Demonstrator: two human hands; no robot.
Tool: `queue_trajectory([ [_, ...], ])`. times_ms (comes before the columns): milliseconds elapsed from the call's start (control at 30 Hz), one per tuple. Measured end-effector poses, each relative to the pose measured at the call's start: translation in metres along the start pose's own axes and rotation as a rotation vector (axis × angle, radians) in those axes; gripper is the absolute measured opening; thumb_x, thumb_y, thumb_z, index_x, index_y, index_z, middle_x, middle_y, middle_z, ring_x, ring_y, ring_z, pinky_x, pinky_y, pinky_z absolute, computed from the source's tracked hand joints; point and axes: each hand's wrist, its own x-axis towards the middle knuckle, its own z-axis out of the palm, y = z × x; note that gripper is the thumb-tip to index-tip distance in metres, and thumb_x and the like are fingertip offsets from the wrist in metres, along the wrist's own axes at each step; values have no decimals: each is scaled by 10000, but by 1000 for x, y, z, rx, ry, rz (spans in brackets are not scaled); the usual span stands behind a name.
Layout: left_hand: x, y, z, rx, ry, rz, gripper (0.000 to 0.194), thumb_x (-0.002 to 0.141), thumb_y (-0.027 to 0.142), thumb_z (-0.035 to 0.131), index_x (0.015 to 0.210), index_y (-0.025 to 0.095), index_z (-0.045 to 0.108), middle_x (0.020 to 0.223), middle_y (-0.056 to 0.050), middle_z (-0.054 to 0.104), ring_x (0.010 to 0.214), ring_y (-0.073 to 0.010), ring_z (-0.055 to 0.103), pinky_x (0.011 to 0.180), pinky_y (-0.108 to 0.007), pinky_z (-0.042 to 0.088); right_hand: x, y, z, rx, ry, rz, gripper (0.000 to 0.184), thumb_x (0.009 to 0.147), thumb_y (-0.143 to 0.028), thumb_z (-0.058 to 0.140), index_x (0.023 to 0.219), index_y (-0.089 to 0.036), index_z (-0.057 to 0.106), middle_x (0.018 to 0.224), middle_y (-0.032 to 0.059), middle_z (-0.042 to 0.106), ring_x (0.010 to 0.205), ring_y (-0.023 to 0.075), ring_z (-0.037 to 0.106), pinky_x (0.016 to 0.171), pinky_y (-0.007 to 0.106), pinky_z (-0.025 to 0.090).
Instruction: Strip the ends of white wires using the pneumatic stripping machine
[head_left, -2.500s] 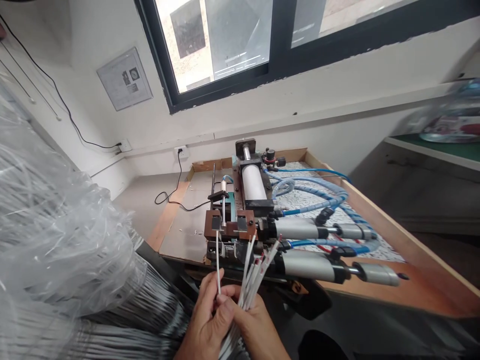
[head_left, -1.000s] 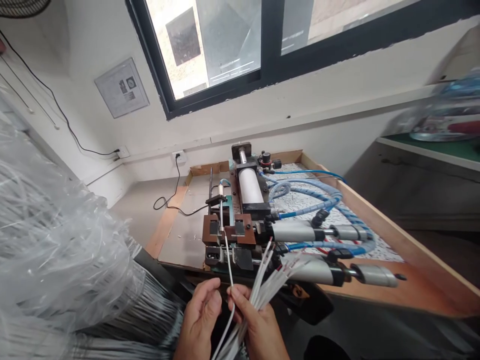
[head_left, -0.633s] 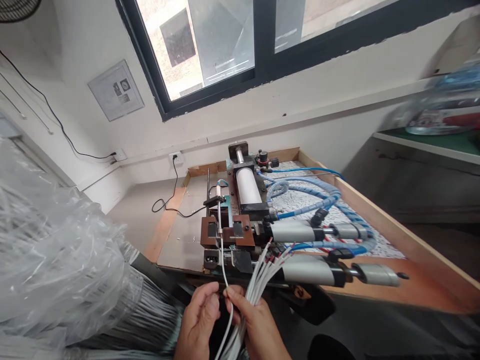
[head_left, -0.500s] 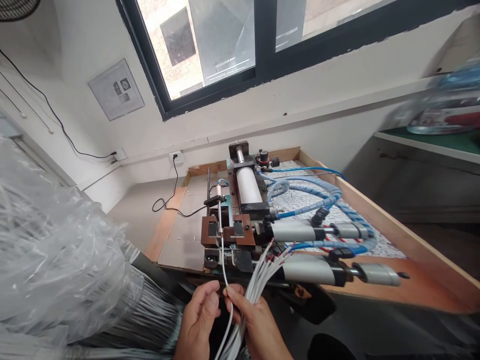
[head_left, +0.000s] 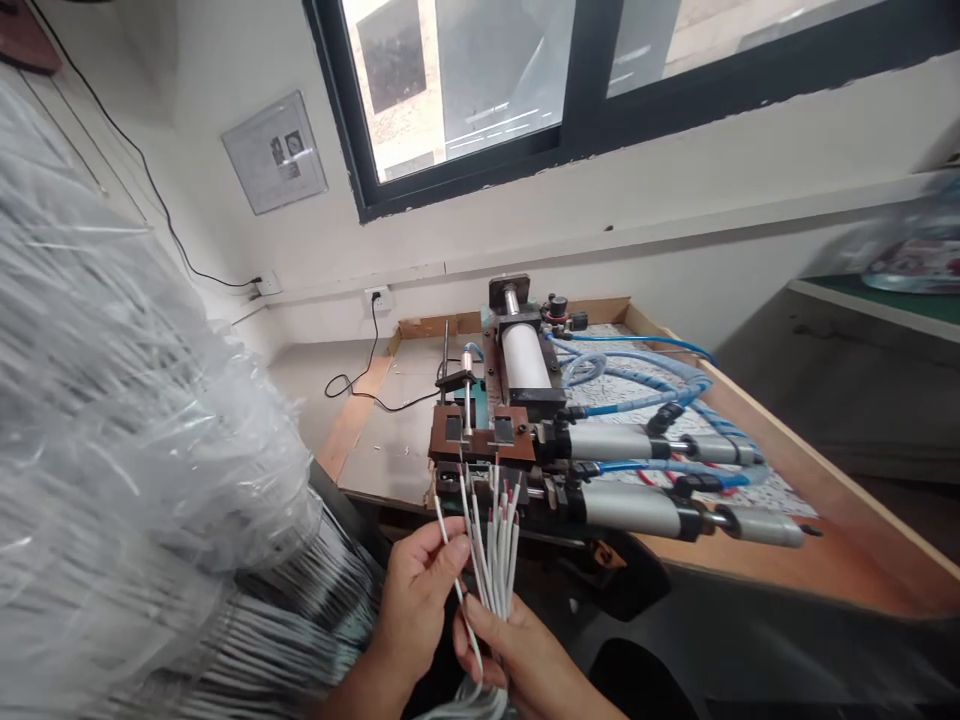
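Note:
My right hand (head_left: 499,635) is closed round a bundle of thin white cables (head_left: 496,545), whose ends fan upward; several show reddish cores at the tips. Beside it, my left hand (head_left: 427,580) pinches a single white cable (head_left: 444,525) between thumb and fingers, apart from the rest of the bundle. Just beyond the cable ends stands a pneumatic machine with a brown clamp block (head_left: 480,435), a vertical thin rod (head_left: 468,395) and silver cylinders (head_left: 626,510) to the right. The cables' lower parts loop down below my right hand.
Plastic-wrapped stacks of grey cables (head_left: 247,490) rise close on the left. A low wooden border (head_left: 825,465) edges the bench on the right. Blue air hoses (head_left: 652,385) curl behind the cylinders. A black power cord (head_left: 375,400) lies on the bench's left part.
The single cable has come out of the machine's clamp area, and its end is now free near my left hand. The bundle stands more upright. The view has shifted left.

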Motion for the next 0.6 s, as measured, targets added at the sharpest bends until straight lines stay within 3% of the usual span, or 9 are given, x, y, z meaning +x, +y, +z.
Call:
queue_trajectory([
  [133, -6, -3, -3, -37, -17, -10, 232, 689, 306, 577, 804, 129, 673, 619, -29, 616, 518, -123, 528, 511, -230, 419, -4, 4, 5, -8, 2, 26, 453, 657, -544, 548, 526, -111, 577, 426, -7, 471, 394, 59, 330, 418, 195, 169],
  [233, -5, -11, -7, -77, 31, -83, 224, 663, 335, 594, 747, 134, 648, 490, 21, 534, 342, -76, 405, 367, -216, 340, -5, 4, 6, -25, 90, -39, 426, 675, -530, 539, 586, -116, 587, 486, -2, 496, 423, 67, 343, 426, 197, 202],
  [367, 2, -16, -10, -91, 129, -28, 174, 634, 293, 631, 696, 131, 638, 506, 30, 521, 417, -78, 421, 431, -211, 350, -7, -3, 1, -142, 268, -172, 317, 656, -462, 598, 692, -148, 606, 478, -25, 488, 455, 92, 356, 466, 215, 266],
  [500, 8, -14, -11, -53, 175, -23, 185, 613, 300, 650, 671, 124, 642, 481, 31, 509, 424, -80, 393, 439, -214, 331, -6, -11, -2, -260, 341, -272, 225, 586, -379, 675, 568, -160, 626, 527, -11, 505, 520, 122, 392, 513, 241, 305],
  [600, 14, -12, -11, -59, 190, -35, 192, 609, 300, 656, 683, 123, 651, 487, 24, 529, 438, -86, 407, 448, -215, 327, 0, -14, -4, -251, 406, -272, 213, 571, -368, 685, 549, -161, 640, 509, -15, 481, 518, 126, 382, 505, 249, 295],
])
